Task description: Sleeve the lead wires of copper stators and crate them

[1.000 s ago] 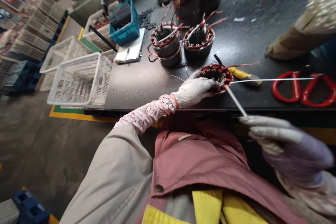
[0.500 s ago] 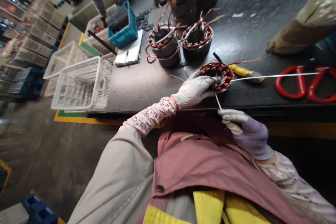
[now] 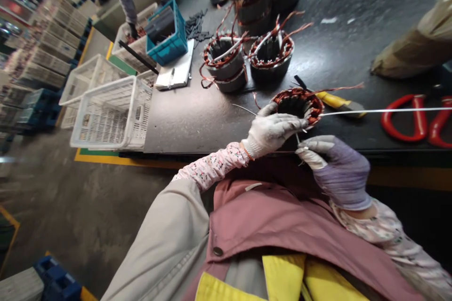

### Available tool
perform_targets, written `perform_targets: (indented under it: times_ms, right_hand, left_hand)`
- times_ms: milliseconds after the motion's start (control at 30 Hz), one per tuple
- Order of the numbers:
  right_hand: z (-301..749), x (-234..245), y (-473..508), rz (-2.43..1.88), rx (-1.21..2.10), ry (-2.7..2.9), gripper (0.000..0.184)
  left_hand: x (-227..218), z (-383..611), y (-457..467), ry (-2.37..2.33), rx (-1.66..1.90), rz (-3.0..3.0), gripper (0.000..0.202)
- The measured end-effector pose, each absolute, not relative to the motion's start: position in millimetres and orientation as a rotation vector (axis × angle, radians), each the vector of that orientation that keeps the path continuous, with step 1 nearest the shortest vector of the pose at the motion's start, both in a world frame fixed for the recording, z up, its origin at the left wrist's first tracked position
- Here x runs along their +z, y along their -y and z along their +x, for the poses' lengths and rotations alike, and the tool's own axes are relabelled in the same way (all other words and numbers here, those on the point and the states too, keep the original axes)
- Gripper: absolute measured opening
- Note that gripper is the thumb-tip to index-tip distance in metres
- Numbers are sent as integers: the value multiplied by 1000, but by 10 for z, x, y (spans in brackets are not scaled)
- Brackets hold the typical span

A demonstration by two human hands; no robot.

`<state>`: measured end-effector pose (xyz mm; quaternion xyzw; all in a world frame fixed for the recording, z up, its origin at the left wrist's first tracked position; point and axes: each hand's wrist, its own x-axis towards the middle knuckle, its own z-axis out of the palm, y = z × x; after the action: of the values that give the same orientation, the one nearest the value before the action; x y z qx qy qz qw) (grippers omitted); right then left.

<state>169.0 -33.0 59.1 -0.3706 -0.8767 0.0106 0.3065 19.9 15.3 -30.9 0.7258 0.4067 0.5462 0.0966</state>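
Note:
A motor stator (image 3: 298,103) wound with copper wire sits at the near edge of the black workbench (image 3: 197,113). My left hand (image 3: 270,129), in a white knit glove, grips the stator's near rim. My right hand (image 3: 335,169), gloved in pale purple, pinches a thin white lacing cord (image 3: 298,140) just below the stator. A long white cord (image 3: 384,111) runs from the stator out to the right.
More stators (image 3: 247,54) stand stacked behind. A yellow-handled tool (image 3: 334,100) and red-handled scissors (image 3: 413,122) lie to the right. A teal bin (image 3: 165,33), a notepad (image 3: 176,70) and white baskets (image 3: 113,108) sit to the left. Another person's arm (image 3: 125,4) reaches at the far left.
My right hand has come up from low on the right to just beneath the stator, shortening the cord it holds. My left hand has stayed on the stator.

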Motion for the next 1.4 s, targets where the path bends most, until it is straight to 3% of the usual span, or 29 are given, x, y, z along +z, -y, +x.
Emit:
perform_targets:
  times_ms: [267,733,900,1067,1167,1267,1333,1400]
  right_hand:
    - [1620,656,107,-1161,-130,2381,27]
    - [1539,773,200,-1316,-3,2358,31]
    - [1562,721,100,-1358,-23,2383,41]
    - [1534,667,-41,-1208,-578,2533,50]
    - [1521,771,51,-948,-945,2593,40]
    - [1592,947,269,-492,-1093,2651,31]
    - [1620,1029,344,-430,-885,2730,24]
    - [1538,1057,260,-734,-406,2610,23]
  left_hand:
    - [-341,172,-164,-1157,1622,2271,34]
    - [-355,194,-156,-1187,1633,2245,35]
    - [-372,191,-164,-1166,1669,2240,36]
    - [-360,207,-186,-1204,1590,2256,35]
    - [-365,197,-194,-1197,1670,2212,33]
    - [-368,140,-212,-1191,1746,2198,31]
    - [-362,83,-241,-1204,1753,2248,30]
    - [-339,22,-266,-1182,1688,2432,30]
